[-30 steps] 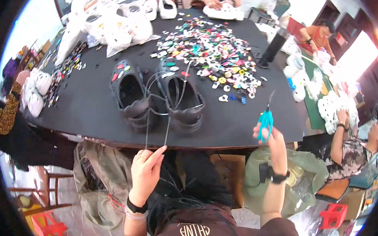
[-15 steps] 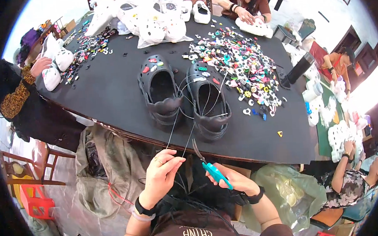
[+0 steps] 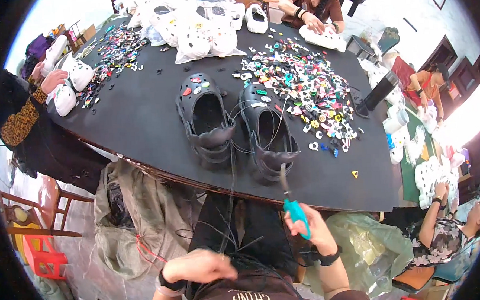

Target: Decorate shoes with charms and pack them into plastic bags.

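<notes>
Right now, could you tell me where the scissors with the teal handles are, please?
In the head view, the scissors are in the right hand, low and right of centre, their blades pointing up at the heel of the right-hand black clog near the table edge.

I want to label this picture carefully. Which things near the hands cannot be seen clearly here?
- Head view: left hand is motion-blurred; whether it pinches the thin strings cannot be told.
- Right hand covers the teal scissors handles; the blade tips are too small to show open or closed.
- Where the strings attach on the two black clogs is too fine to see.
</notes>
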{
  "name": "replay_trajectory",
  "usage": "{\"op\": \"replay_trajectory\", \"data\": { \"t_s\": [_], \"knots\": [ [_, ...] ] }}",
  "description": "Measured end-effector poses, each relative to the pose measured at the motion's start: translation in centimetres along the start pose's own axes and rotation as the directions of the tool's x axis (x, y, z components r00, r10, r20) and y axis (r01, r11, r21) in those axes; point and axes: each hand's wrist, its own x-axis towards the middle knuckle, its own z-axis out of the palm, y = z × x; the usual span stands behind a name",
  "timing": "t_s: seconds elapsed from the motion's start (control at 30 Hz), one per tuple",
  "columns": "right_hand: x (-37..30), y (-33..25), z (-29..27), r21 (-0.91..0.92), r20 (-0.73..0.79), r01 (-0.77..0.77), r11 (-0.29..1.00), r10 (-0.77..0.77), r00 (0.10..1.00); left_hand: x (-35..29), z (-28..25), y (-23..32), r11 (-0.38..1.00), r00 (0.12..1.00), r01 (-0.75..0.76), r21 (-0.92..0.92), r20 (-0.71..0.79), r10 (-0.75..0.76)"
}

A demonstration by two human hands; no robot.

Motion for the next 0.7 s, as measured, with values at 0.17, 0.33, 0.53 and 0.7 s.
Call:
{"op": "replay_trajectory", "data": {
  "t_s": [0.17,0.33,0.53,0.7],
  "knots": [
    [-1.8,-1.0,-3.7,-0.143,-0.268,0.156,0.977,-0.190,0.944,-6.5,-1.1,-0.7,0.575,0.575,0.799,0.172,-0.496,-0.650],
    [-2.0,-0.1,-4.5,-0.125,-0.364,0.183,0.975,-0.217,0.906,-6.2,-3.5,3.0,0.893,0.587,0.384,-0.236,-0.684,-0.433],
    [-1.8,0.3,-2.0,0.032,-0.226,0.252,0.967,-0.238,0.944,2.2,-6.8,2.7,0.927,0.075,0.359,0.110,-0.993,0.089],
    [-1.7,-0.2,-1.0,0.093,-0.099,0.250,0.964,-0.241,0.965,9.5,-14.4,4.4,0.728,0.276,0.386,0.567,-0.824,0.495]
  ]
}}
